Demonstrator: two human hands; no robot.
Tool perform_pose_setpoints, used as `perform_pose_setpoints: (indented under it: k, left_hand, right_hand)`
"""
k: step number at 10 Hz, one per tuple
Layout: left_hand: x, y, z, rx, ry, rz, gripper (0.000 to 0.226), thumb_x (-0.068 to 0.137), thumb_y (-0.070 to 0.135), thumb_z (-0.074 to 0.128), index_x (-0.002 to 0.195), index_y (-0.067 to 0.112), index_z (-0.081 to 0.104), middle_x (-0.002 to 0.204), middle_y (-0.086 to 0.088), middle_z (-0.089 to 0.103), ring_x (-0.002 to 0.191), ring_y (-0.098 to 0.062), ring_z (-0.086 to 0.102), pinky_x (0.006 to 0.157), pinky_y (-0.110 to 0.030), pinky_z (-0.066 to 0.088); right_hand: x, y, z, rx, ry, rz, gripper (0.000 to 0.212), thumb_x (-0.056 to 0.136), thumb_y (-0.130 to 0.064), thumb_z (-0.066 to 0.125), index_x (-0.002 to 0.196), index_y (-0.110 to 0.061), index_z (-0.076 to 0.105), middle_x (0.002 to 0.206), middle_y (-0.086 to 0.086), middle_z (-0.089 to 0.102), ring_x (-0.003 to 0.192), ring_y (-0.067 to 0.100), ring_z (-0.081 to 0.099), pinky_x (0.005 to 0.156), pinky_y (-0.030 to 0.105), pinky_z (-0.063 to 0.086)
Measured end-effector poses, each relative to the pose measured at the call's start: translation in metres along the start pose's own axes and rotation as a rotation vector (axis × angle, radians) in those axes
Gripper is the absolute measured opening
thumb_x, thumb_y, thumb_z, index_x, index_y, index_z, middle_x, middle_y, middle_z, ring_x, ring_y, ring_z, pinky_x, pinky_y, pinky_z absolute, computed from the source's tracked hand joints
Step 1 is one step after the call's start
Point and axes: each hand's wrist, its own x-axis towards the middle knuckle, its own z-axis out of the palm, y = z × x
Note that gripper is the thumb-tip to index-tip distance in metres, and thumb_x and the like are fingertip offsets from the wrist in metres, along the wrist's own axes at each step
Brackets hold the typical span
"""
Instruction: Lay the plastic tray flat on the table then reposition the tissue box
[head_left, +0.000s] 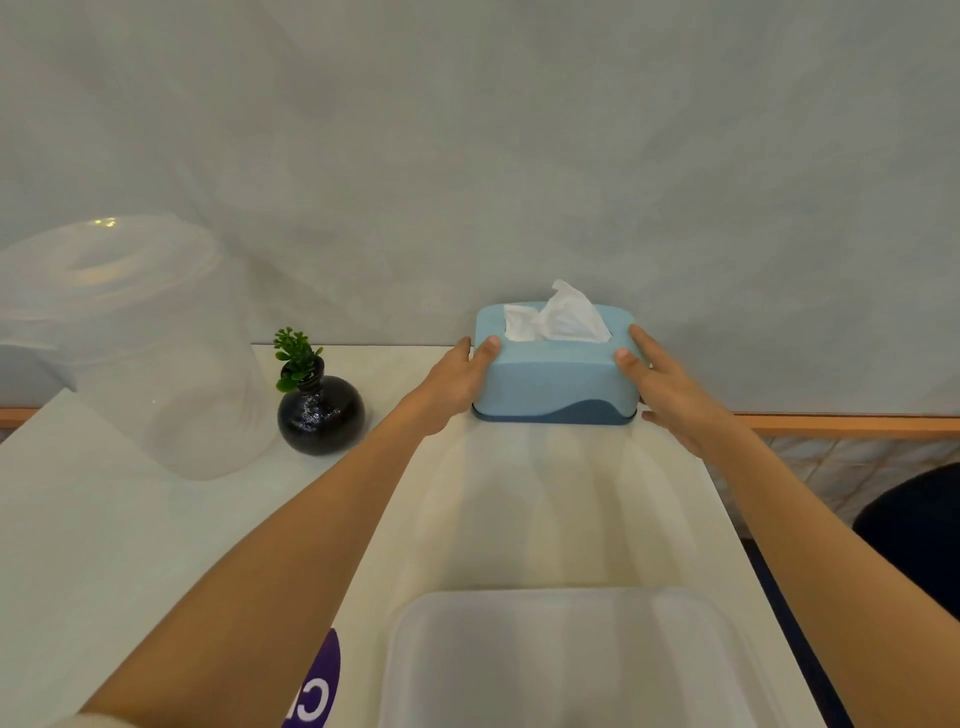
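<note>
A light blue tissue box (556, 376) with a darker blue base and a white tissue poking out of its top stands at the far edge of the white table (130, 519), against the grey wall. My left hand (460, 379) presses on its left end, thumb on the top edge. My right hand (662, 387) holds its right end the same way. A translucent white plastic tray (561, 660) lies flat on the table close to me, between my forearms.
A black round vase (320, 415) with a small green plant stands left of the tissue box. A large clear plastic container (130, 338) sits at the far left. The table's right edge runs close to my right arm.
</note>
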Motion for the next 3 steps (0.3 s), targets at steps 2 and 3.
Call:
perform_pose_setpoints:
  k: [2, 3]
  left_hand:
    - [-0.027, 0.008, -0.008, 0.158, 0.103, 0.022, 0.067, 0.094, 0.045, 0.046, 0.150, 0.013, 0.025, 0.149, -0.009, 0.042, 0.133, -0.028, 0.043, 0.102, -0.031, 0.036]
    - [-0.052, 0.017, -0.010, 0.204, 0.213, 0.089, 0.057, 0.096, 0.030, 0.049, 0.147, 0.012, 0.032, 0.145, -0.013, 0.047, 0.131, -0.028, 0.046, 0.095, -0.030, 0.038]
  right_hand:
    - [-0.022, -0.020, -0.003, -0.235, 0.026, -0.023, 0.060, 0.101, -0.041, 0.032, 0.153, -0.018, 0.011, 0.158, 0.004, 0.024, 0.141, 0.027, 0.031, 0.109, 0.037, 0.032]
    - [-0.041, -0.030, 0.002, -0.320, 0.116, -0.096, 0.056, 0.101, -0.035, 0.037, 0.150, -0.013, 0.020, 0.150, 0.013, 0.037, 0.133, 0.032, 0.040, 0.103, 0.039, 0.037]
